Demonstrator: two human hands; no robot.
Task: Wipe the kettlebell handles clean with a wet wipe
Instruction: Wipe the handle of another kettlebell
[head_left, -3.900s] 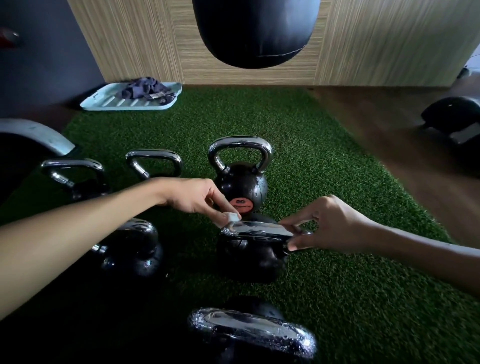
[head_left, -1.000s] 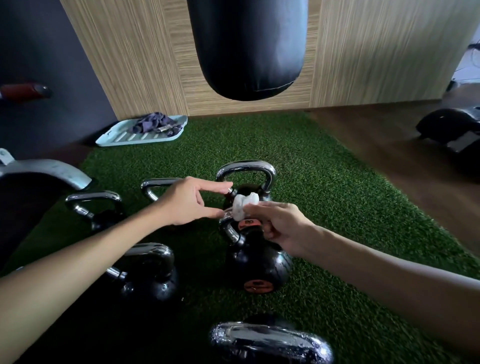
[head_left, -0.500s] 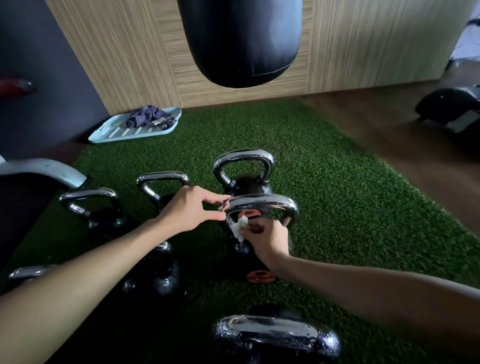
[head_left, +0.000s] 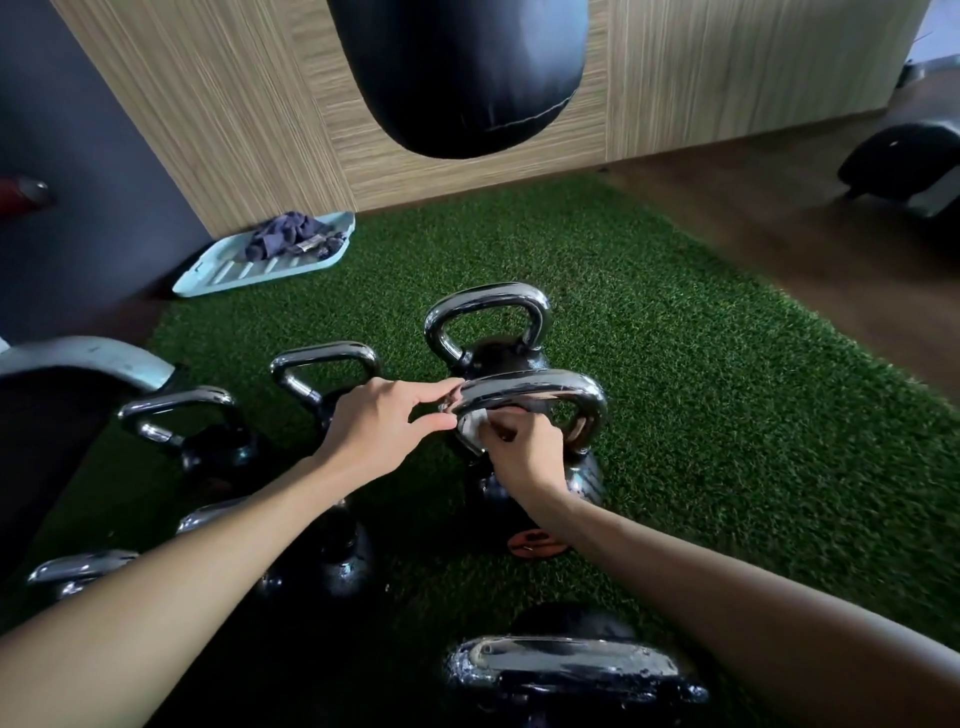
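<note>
A black kettlebell with a chrome handle (head_left: 540, 392) stands on the green turf at the centre. My left hand (head_left: 387, 423) pinches the left end of that handle between thumb and forefinger. My right hand (head_left: 524, 452) is under the handle's arch and holds a small white wet wipe (head_left: 474, 422) against the handle's left inner side. Another kettlebell (head_left: 488, 332) stands just behind it. One more kettlebell, its chrome handle (head_left: 566, 662) spotted with droplets, is nearest to me at the bottom.
Several more kettlebells (head_left: 327, 371) stand in a cluster to the left on the turf (head_left: 727, 415). A black punching bag (head_left: 462, 73) hangs ahead. A pale blue tray (head_left: 260, 267) with a dark cloth lies by the wood wall. Wood floor lies to the right.
The wipe passed from my left hand to my right. My right hand went under the handle's arch with it, while my left hand took the handle's left end.
</note>
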